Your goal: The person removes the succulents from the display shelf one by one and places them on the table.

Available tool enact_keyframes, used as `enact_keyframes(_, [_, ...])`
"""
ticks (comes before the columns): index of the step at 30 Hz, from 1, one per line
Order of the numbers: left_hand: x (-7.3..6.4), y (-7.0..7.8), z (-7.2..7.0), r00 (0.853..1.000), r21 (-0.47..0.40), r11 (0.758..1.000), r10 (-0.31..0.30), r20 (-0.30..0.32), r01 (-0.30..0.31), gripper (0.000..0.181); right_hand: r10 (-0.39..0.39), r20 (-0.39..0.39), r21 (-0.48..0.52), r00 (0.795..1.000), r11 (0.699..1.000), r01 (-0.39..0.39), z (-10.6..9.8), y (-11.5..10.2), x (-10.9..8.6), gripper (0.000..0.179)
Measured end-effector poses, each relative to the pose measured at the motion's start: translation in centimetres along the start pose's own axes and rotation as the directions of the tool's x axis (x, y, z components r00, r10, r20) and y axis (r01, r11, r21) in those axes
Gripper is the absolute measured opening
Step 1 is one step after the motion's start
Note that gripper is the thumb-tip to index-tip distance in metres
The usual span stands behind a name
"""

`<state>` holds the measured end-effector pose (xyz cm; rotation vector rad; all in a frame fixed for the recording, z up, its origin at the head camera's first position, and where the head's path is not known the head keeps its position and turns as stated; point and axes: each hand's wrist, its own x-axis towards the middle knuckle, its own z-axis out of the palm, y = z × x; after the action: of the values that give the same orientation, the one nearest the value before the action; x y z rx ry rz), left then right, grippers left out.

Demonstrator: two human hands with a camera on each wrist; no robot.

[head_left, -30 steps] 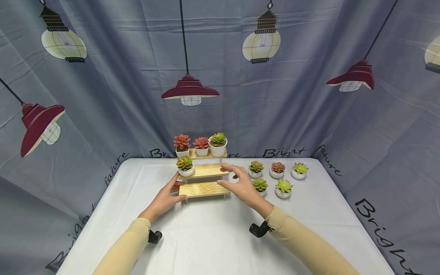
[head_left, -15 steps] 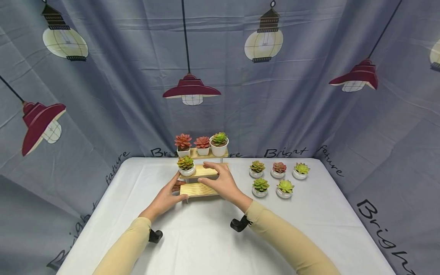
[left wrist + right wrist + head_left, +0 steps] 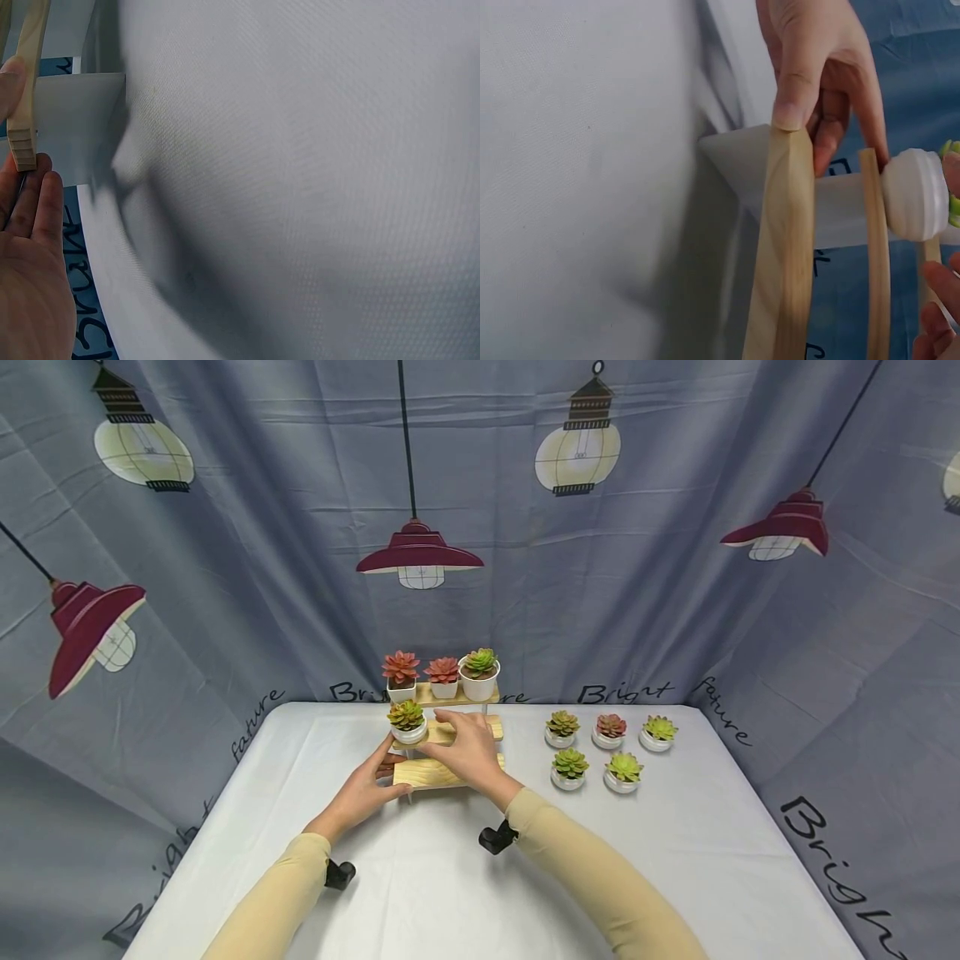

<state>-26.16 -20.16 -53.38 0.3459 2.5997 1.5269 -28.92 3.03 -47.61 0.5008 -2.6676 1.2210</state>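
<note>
A tiered plant stand [image 3: 431,772] with pale wooden shelves and white side panels stands at the table's back. My left hand [image 3: 363,793] grips the left end of its lowest shelf, thumb on the front edge and fingers behind, as the left wrist view [image 3: 26,112] also shows. On the middle shelf's left end sits a yellow-green potted succulent [image 3: 407,722] in a round white pot. My right hand [image 3: 472,747] is just right of that pot, thumb and fingers apart. In the right wrist view its fingers [image 3: 939,300] show only at the edge; contact with the pot is unclear.
Three potted succulents, two red and one green [image 3: 479,672], stand on the top shelf. Several small ones in round white pots, such as a light green succulent [image 3: 623,768], are on the white table [image 3: 720,860] to the right. A grey-blue printed curtain [image 3: 300,568] hangs behind.
My right hand has moved left across the stand's front to beside the yellow-green succulent. The left hand stays on the lowest shelf, and the plants have not moved.
</note>
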Motion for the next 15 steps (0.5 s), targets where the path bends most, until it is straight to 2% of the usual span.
enact_keyframes(6, [-0.1,0.1,0.0,1.000,-0.002,1.000,-0.010,-0.001,0.010,0.109,-0.006,-0.012,-0.083,1.000,0.997,0.005,1.0,-0.4,0.6,0.073])
enact_keyframes(15, [0.0,0.2,0.1,1.000,0.008,1.000,0.001,0.001,-0.001,0.109,0.020,-0.030,-0.085,0.999,0.996,-0.022,1.9,-0.8,1.1,0.075])
